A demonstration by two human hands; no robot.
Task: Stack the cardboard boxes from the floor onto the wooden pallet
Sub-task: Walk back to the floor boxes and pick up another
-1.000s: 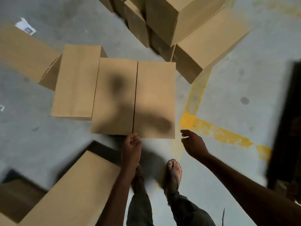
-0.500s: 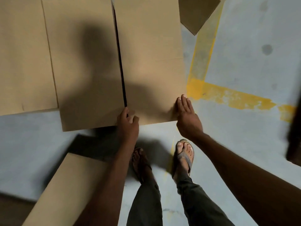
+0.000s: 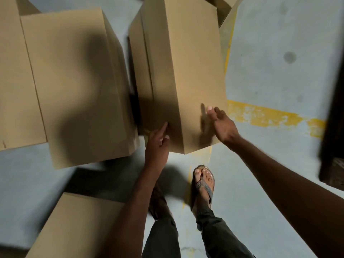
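Observation:
A tall cardboard box (image 3: 186,71) stands tipped in front of me, its left side face showing. My left hand (image 3: 158,146) presses against that side face near the box's near corner, index finger stretched upward. My right hand (image 3: 222,125) lies with spread fingers on the box's broad face, close to its right near corner. Left of it, a dark gap apart, stands a second cardboard box (image 3: 74,81), and a third box (image 3: 11,81) sits against that one at the far left. No wooden pallet can be told for sure.
Another cardboard box (image 3: 78,226) lies at the bottom left beside my left leg. More boxes (image 3: 221,8) show at the top edge. A yellow line (image 3: 260,116) crosses the grey concrete floor on the right. A dark object (image 3: 331,127) fills the right edge. My sandalled feet stand just before the box.
The box was flush with its neighbour; now it is tipped away, with a gap opened. My left hand moved from its near edge to its side, my right hand onto its face.

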